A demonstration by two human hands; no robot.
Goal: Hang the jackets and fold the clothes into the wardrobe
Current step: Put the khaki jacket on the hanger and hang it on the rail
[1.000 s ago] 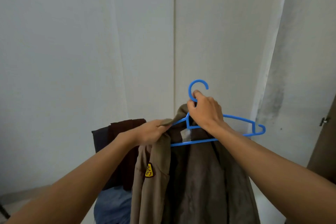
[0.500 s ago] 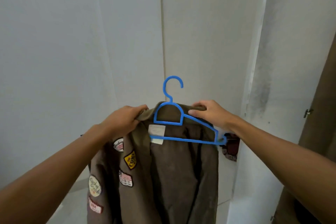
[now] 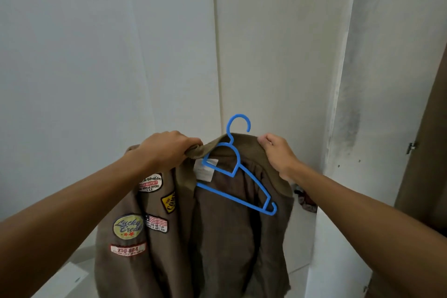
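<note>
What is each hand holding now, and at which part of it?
Both hold the brown jacket at its collar: the left hand grips bunched fabric at the collar's left end, the right hand pinches its right side. The blue hanger sits inside.

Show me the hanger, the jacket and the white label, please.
hanger [image 3: 238,120], head view, on its hook.
jacket [image 3: 227,237], head view, on the brown lining.
label [image 3: 204,173], head view, on the white tag under the collar.

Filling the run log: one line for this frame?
stage: fitting jacket on blue hanger | left hand: grips collar | right hand: pinches right shoulder | hook: free, not hung | wardrobe rail: not in view
</note>
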